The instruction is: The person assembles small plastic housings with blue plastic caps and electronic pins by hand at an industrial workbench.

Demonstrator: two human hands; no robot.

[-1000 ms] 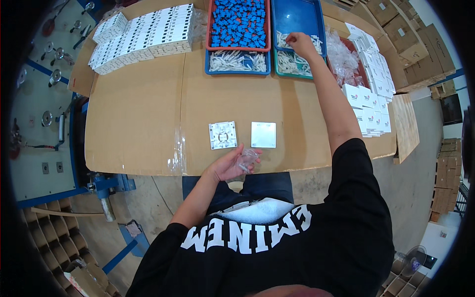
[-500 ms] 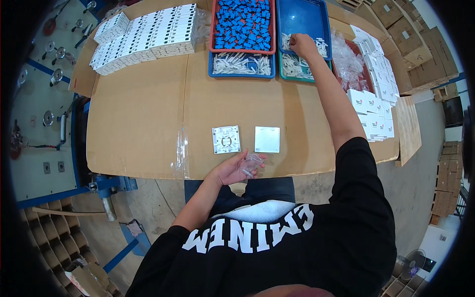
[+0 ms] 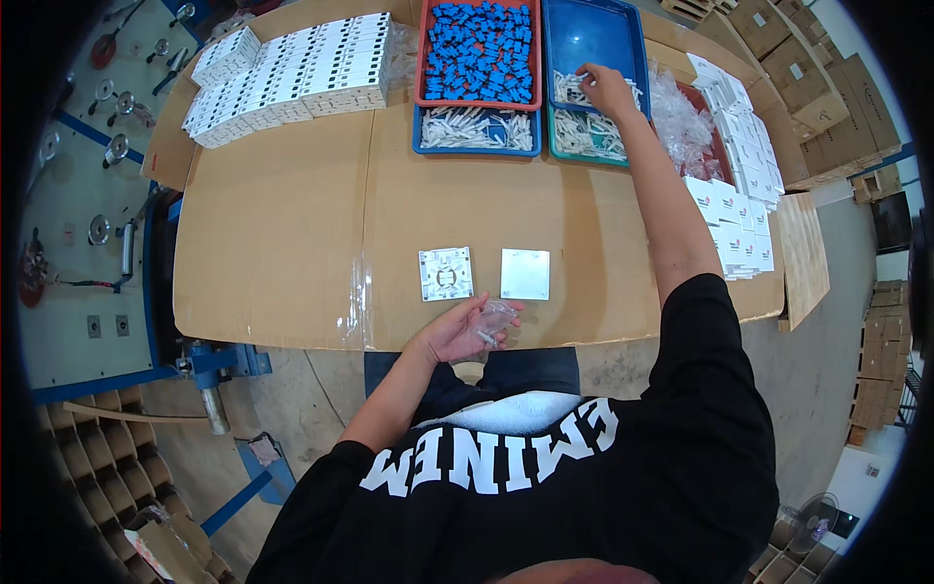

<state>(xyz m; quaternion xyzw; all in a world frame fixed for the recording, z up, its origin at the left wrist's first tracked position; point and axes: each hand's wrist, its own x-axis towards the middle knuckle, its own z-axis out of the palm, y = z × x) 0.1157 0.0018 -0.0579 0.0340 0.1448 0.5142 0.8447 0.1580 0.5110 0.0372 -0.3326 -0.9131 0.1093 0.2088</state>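
Head view: a clear plastic bag (image 3: 497,317) with small pieces inside is at the near edge of the cardboard-covered table (image 3: 272,224), in the left hand (image 3: 452,334), whose thumb and fingers are closed around it. Just beyond the bag lie two squares, a recessed silvery plate (image 3: 446,273) on the left and a plain white plate (image 3: 525,274) on the right, apart from each other.

The right hand (image 3: 610,92) reaches to the far side, over the near end of a blue tray (image 3: 593,39), where slender white pieces (image 3: 567,88) lie; its fingers are bent downward, and I cannot tell whether the fingertips pinch a piece. That tray overlaps a green tray (image 3: 590,156) on its near side, also holding white pieces.

To the left, a red tray (image 3: 479,104) full of small blue parts (image 3: 479,54) overlaps a second blue tray (image 3: 477,152) of white pieces. On the right, clear bags (image 3: 678,122) fill a red bin (image 3: 722,156) beside stacked white packets (image 3: 744,234). Rows of small white boxes (image 3: 331,68) stand far left.
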